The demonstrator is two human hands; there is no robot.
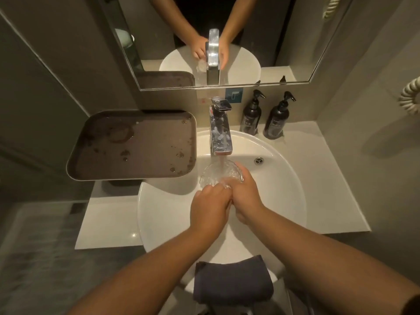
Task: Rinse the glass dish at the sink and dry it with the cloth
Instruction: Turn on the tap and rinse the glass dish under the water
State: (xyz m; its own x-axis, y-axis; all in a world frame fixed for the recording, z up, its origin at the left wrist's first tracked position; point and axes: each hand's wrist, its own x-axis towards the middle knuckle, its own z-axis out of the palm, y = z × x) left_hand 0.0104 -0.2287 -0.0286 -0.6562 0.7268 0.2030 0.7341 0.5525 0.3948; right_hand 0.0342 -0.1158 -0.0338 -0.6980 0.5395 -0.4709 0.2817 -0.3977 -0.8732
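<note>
A small clear glass dish [214, 172] is held over the white sink [279, 178] under water running from the chrome tap [220, 130]. My right hand [246, 196] grips the dish's right rim. My left hand [210, 209] is curled against its near edge, fingers touching the glass. A dark folded cloth [231, 281] lies on the sink's front edge, below my forearms.
A wet brown tray [134, 144] sits left of the tap, overhanging the white counter [109, 221]. Two dark pump bottles [263, 114] stand at the back right. A mirror [204, 42] is above. A coiled cord [410, 96] hangs on the right wall.
</note>
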